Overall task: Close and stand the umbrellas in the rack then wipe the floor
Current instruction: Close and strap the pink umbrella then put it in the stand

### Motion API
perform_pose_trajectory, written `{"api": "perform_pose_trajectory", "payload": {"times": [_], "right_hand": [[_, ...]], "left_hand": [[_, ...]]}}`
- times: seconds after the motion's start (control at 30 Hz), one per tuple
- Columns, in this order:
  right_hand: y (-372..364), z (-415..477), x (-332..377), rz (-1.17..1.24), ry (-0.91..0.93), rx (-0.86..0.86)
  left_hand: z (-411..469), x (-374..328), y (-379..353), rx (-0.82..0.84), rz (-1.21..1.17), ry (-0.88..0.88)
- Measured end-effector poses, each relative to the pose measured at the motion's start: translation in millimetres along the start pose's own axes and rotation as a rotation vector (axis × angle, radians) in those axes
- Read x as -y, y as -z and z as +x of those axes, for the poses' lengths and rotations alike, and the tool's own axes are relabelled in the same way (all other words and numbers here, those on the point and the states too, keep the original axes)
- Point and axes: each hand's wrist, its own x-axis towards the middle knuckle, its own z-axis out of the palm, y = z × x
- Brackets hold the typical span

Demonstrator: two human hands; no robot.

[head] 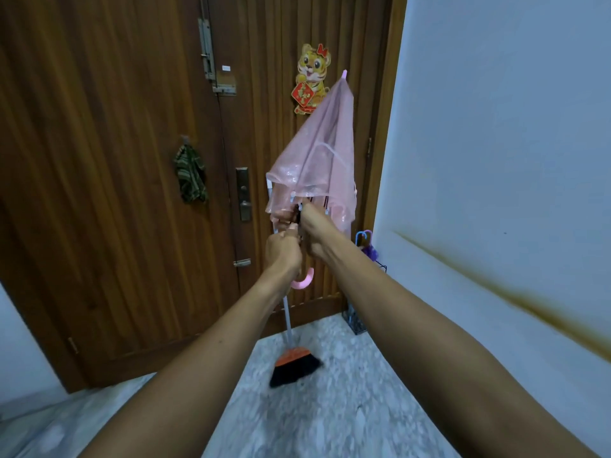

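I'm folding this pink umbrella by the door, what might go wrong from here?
Your fingers sit among the umbrella ribs, so they may get pinched as it folds. The broom stands against the door right behind it; a swing might topple it.

We face a dark wooden door with a bolt near its top edge and a lock plate at mid-height. A tiger sticker sits on its ribbed right part. The pale wall at the right carries a brown streak, perhaps a stain. The floor is grey and mottled. The light is dim.
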Motion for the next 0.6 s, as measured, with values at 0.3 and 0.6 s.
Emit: {"api": "perform_pose_trajectory", "payload": {"times": [0.3, 0.6], "right_hand": [[15, -20, 31, -0.354, 0.329, -0.102], [-5, -14, 78, -0.279, 0.224, 0.068]], "left_hand": [[38, -23, 26, -0.252, 0.044, -0.105], [16, -24, 15, -0.137, 0.009, -0.309]]}}
